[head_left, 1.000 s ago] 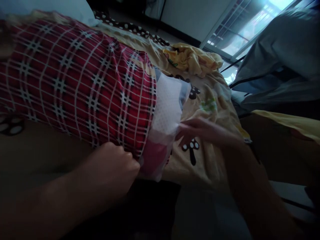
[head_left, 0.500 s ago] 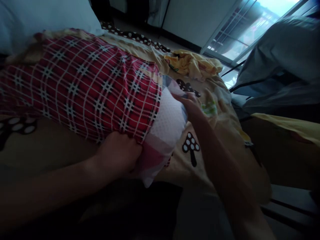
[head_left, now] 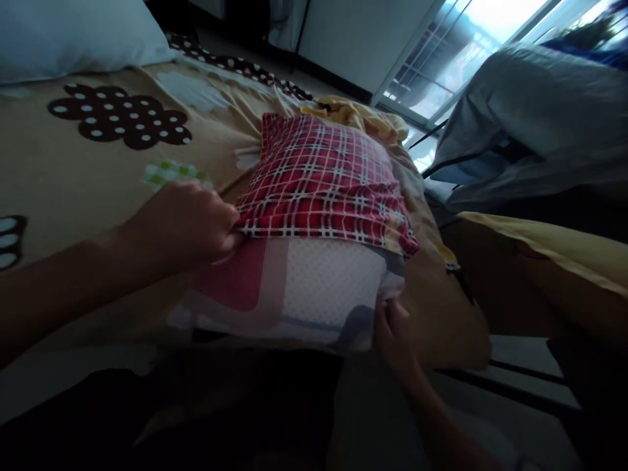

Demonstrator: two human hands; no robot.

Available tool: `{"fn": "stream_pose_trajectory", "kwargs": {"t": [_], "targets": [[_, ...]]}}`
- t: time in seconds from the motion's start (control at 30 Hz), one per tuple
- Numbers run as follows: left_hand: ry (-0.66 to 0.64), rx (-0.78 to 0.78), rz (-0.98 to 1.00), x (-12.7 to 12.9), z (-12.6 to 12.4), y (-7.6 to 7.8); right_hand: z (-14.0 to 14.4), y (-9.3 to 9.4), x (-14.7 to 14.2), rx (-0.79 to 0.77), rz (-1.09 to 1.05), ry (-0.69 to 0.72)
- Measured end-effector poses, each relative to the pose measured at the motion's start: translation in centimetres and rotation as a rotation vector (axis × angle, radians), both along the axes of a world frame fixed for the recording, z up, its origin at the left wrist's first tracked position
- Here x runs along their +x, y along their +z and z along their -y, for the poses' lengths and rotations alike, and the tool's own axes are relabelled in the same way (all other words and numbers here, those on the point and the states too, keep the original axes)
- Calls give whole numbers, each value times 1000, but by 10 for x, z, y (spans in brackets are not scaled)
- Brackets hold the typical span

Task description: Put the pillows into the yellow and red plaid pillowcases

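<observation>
A red plaid pillowcase point(head_left: 328, 176) covers the far part of a pillow point(head_left: 333, 281), whose white, pink and grey near end sticks out of the opening. My left hand point(head_left: 196, 219) is closed on the left corner of the pillowcase's hem. At the near right corner, my right hand point(head_left: 395, 330) pinches the pillow's pale fabric, just below the hem. Both lie on a bed with a tan sheet point(head_left: 226, 144) printed with brown dotted shapes. The fingertips of my left hand are partly hidden in the cloth.
A white pillow point(head_left: 78, 39) stands at the far left of the bed. Crumpled yellow cloth point(head_left: 363, 114) lies beyond the pillowcase. Grey fabric point(head_left: 534, 111) hangs over a dark frame at right, near a bright window point(head_left: 451, 52). Yellow cloth point(head_left: 549, 242) edges the right side.
The pillow and pillowcase have turned, so the opening now faces me instead of right. My left hand has moved up and left; my right hand has come down to the near right corner.
</observation>
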State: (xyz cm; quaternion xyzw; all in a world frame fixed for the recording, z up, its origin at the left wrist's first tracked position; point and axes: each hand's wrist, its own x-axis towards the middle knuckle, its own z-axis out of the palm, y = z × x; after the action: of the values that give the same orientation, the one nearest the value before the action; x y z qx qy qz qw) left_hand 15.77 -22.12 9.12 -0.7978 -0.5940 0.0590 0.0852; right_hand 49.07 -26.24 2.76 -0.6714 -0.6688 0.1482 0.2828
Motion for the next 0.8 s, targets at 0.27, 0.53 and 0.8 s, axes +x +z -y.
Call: {"fn": "stream_pose_trajectory", "kwargs": {"t": [0.27, 0.53, 0.8], "targets": [[-60, 48, -156, 11, 12, 14, 26, -2, 50, 67, -115, 258], [-289, 196, 105, 92, -8, 52, 27, -20, -30, 254, -76, 244], [-561, 147, 323, 162, -56, 49, 22, -13, -51, 263, -21, 333]]}}
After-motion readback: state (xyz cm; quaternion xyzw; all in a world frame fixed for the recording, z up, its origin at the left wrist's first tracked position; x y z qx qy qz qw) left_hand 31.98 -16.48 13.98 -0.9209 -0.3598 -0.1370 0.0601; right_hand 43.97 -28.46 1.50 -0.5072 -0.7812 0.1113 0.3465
